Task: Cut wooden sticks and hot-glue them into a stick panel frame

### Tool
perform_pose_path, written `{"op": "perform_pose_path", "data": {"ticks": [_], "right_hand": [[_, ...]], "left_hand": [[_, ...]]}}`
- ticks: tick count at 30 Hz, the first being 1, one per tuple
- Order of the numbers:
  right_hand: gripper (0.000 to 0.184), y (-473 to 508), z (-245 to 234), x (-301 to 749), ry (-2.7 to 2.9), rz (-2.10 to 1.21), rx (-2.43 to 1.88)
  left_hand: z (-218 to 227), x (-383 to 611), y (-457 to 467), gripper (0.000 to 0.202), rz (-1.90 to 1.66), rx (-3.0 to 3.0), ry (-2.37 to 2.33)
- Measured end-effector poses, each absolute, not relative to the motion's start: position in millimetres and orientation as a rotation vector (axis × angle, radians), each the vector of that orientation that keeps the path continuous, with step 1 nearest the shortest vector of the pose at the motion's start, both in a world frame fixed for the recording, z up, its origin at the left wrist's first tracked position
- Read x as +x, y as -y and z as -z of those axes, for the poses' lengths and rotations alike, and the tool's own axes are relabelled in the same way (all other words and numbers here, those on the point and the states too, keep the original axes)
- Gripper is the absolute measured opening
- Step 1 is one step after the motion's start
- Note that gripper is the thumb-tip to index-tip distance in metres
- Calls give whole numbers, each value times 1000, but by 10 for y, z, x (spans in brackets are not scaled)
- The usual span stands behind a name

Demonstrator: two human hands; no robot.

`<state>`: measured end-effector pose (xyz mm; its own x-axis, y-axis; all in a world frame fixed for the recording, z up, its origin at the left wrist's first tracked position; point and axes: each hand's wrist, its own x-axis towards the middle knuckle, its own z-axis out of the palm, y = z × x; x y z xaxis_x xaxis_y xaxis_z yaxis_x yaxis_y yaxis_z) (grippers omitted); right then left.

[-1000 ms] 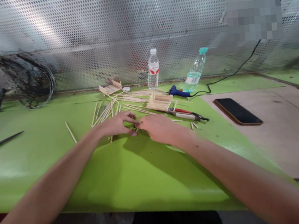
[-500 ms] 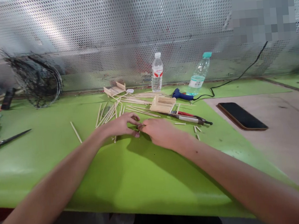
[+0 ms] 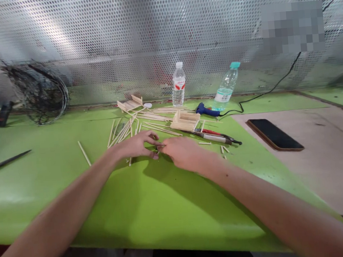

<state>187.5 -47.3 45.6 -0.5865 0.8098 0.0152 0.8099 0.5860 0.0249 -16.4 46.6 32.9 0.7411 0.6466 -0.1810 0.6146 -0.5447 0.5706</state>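
My left hand (image 3: pixel 138 144) is over the green table, its thumb and fingers curved and apart with a gap between them. Close beside it, my right hand (image 3: pixel 181 152) is closed, fingertips pinched on something small and dark that I cannot make out. Thin wooden sticks (image 3: pixel 122 133) lie in a loose pile behind and under my left hand. A small tray-like piece built of sticks (image 3: pixel 185 121) sits just beyond my right hand. A similar stick piece (image 3: pixel 130 104) stands farther back. Several short cut stick bits (image 3: pixel 226 149) lie right of my right hand.
A blue glue gun (image 3: pixel 207 110) and a pale-handled tool (image 3: pixel 216 138) with red handles beside it lie behind my right hand. Two bottles, one clear (image 3: pixel 179 86) and one green-capped (image 3: pixel 226 88), stand at the back. A phone (image 3: pixel 275 134) is right; scissors (image 3: pixel 8 162) and coiled wire (image 3: pixel 44 95) are left.
The whole view has shifted slightly, so things appear a little farther left. Both hands keep nearly the same pose, fingertips close together.
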Motion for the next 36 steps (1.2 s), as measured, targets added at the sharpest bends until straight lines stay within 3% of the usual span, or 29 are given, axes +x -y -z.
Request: {"op": "perform_pose_path", "data": {"ticks": [5,18,36], "right_hand": [[25,477,-392,1798,2803,141,-1428],[25,411,-407,1918,2734,-6,-1384],[26,397,-385,1966,2726,-41,-1374]], "left_hand": [[-317,-175,-480,53,-76,2282,-947],[-383,-167,-445,71,-13,2403,-975],[-432,-155,-372,67,42,2465,-945]]}}
